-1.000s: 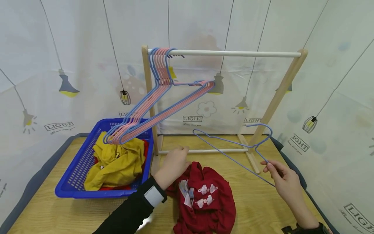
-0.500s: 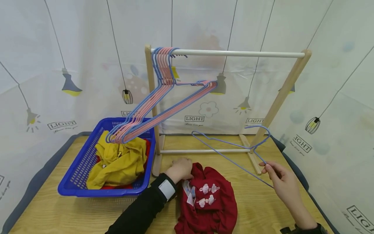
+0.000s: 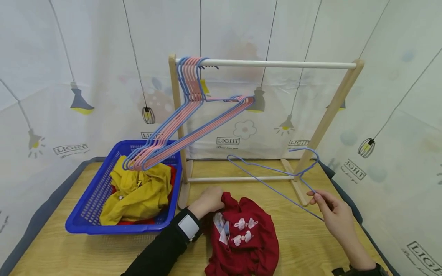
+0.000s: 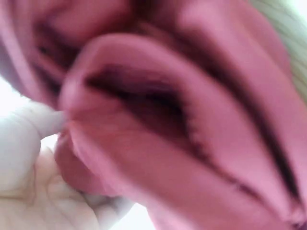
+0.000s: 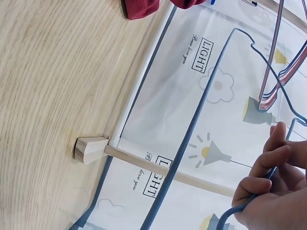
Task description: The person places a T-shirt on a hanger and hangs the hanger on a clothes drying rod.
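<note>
Pinching blue wire hanger (image 3: 272, 174) w/ right hand (image 3: 333, 214) at lower bar near the neck, thumb & forefinger closed on the wire; head view. Hook end up and back-right beside rack's right post; long axis slanting from far-left tip down toward near-right. Left hand (image 3: 207, 200) curled into top edge of red garment (image 3: 246, 237), crumpled on table (image 3: 62, 245) in front of wooden rack (image 3: 266, 63), right of blue basket (image 3: 91, 209) holding yellow cloth. Step judged: readying garment for the hanger; next prob. needs neckline found & opened, hanger tip swung toward it.

Left wrist: blurred, v. close; red folds (image 4: 192, 120) filling frame, fingers (image 4: 33, 191) bunched under the fabric.

Right wrist: fingers (image 5: 268, 163) wrapped on hanger wire (image 5: 192, 139), bar running diagonally over the curtain; rack foot (image 5: 91, 149) on the wood.
</note>
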Available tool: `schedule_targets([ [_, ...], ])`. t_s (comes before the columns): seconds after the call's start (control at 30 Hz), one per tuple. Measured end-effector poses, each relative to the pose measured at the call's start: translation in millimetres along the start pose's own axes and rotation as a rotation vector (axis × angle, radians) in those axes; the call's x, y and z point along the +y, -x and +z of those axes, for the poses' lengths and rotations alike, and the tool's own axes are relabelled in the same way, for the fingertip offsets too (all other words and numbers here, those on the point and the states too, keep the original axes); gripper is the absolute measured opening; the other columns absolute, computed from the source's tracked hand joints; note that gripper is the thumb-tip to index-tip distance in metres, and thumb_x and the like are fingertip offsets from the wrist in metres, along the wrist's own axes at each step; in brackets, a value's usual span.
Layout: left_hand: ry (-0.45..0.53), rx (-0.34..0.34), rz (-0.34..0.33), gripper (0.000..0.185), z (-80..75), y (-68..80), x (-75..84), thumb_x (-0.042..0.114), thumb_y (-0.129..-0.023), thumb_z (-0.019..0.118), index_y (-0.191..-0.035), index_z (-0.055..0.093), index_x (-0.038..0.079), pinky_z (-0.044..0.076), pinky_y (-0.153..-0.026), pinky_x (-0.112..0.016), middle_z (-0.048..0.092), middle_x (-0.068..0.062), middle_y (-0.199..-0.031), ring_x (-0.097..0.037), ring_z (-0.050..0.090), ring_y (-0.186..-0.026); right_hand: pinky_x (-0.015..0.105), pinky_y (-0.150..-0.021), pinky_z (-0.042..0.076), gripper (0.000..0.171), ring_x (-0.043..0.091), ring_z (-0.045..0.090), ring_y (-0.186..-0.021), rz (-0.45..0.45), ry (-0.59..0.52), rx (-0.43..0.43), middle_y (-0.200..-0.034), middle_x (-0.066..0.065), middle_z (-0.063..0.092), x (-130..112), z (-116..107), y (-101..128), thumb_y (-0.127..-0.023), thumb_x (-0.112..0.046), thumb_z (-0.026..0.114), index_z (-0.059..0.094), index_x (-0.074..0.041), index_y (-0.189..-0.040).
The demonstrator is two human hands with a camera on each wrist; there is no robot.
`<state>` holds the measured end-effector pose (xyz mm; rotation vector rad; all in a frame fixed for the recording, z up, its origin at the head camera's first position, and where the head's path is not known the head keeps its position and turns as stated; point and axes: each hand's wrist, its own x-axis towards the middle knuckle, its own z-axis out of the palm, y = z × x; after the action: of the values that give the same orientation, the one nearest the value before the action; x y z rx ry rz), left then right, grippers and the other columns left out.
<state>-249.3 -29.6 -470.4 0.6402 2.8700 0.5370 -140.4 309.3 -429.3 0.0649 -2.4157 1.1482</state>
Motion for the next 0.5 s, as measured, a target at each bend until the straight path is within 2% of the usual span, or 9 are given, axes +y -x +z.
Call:
schedule_targets([
  [0.1,0.138,0.002,0.067,0.020,-10.1,5.5,0.1,0.011,-0.081,0.085,-0.071,0.068,0.004,0.036,-0.060,-0.024,0.058,0.002,-0.067,-0.011,0.046,-0.065,0.025,-0.040,0.030,0.021,0.007,0.034,-0.045,0.012,0.020,0.007,-0.079,-0.036,0.060,2,-2,1,-0.108,-0.013,0.059,0.077,-0.004,-0.114],
  [0.2,0.212,0.006,0.147,0.020,-27.5,15.3,2.8,0.016,-0.080,0.088,-0.073,0.073,0.004,0.035,-0.061,-0.019,0.054,0.009,-0.066,-0.006,0.043,-0.065,0.025,-0.040,0.030,0.020,0.007,0.035,-0.045,0.024,0.029,0.008,-0.079,-0.036,0.060,2,-3,1,-0.108,-0.014,0.059,0.076,-0.005,-0.114],
  [0.37,0.253,0.055,0.254,0.015,-60.8,36.0,11.1,0.019,-0.087,0.083,-0.080,0.078,0.006,0.039,-0.065,-0.017,0.062,0.008,-0.071,-0.003,0.044,-0.067,0.025,-0.041,0.030,0.022,0.008,0.034,-0.045,0.040,0.016,0.011,-0.080,-0.038,0.061,-1,-7,0,-0.108,-0.014,0.059,0.076,-0.002,-0.114],
  [0.5,0.323,0.068,0.291,0.012,-85.0,52.2,16.8,0.017,-0.093,0.077,-0.088,0.082,0.008,0.042,-0.069,-0.017,0.070,0.005,-0.077,-0.002,0.048,-0.070,0.026,-0.041,0.029,0.022,0.008,0.034,-0.048,0.039,-0.016,0.018,-0.083,-0.041,0.061,-2,-10,-2,-0.108,-0.011,0.058,0.074,0.002,-0.112],
])
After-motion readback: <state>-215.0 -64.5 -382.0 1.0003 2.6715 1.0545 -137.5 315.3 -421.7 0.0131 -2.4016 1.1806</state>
